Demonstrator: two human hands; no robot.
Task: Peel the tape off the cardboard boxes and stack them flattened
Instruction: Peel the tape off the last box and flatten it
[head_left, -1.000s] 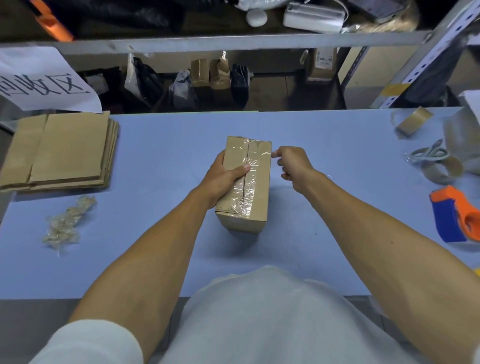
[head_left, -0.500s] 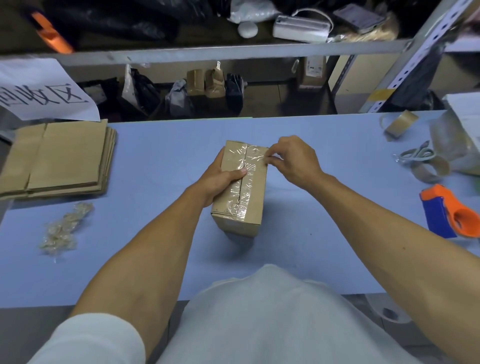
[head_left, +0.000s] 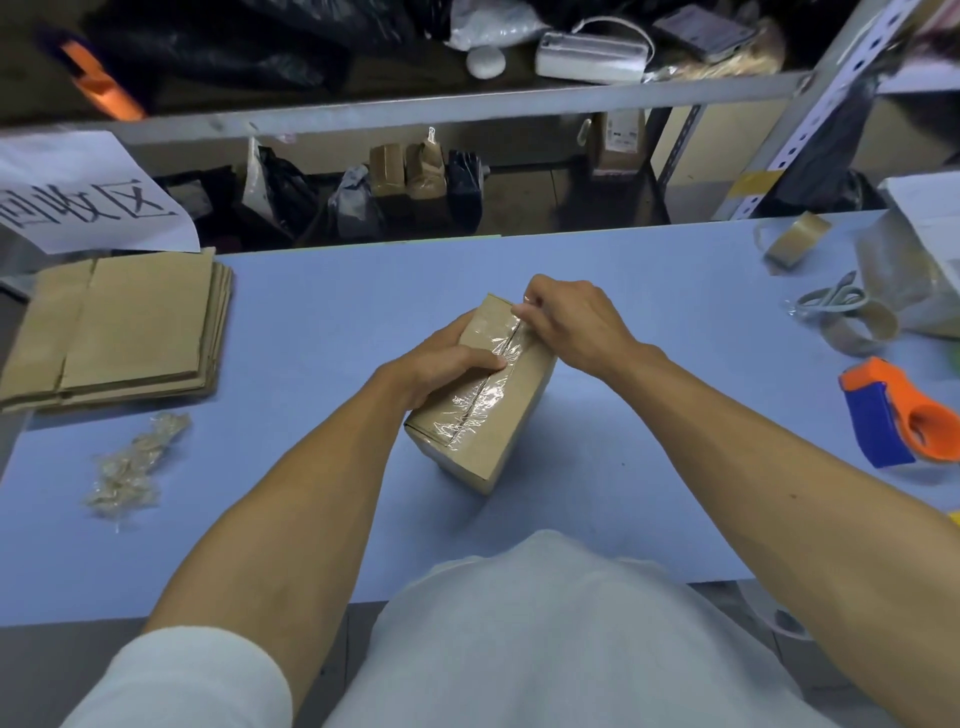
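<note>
One blue table (head_left: 649, 291) fills the view, with a grey metal shelf (head_left: 415, 111) of bags and clutter beyond its far edge. At 9 o'clock lies a stack (head_left: 130, 327) of flattened cardboard, with a paper sign (head_left: 78, 192) just past it and a wad (head_left: 132, 462) of peeled tape nearer the person. At 3 o'clock sit an orange-and-blue dispenser (head_left: 893, 415), scissors (head_left: 831, 299) and tape rolls (head_left: 797, 239). The box (head_left: 519, 384) stands at the centre, its top seam covered by clear tape (head_left: 480, 400). The left hand (head_left: 441, 366) grips the box's 9 o'clock side, thumb pressed on the taped top. The right hand (head_left: 576, 325) is curled at the far end, fingertips pinching the tape where it lifts from the seam.
</note>
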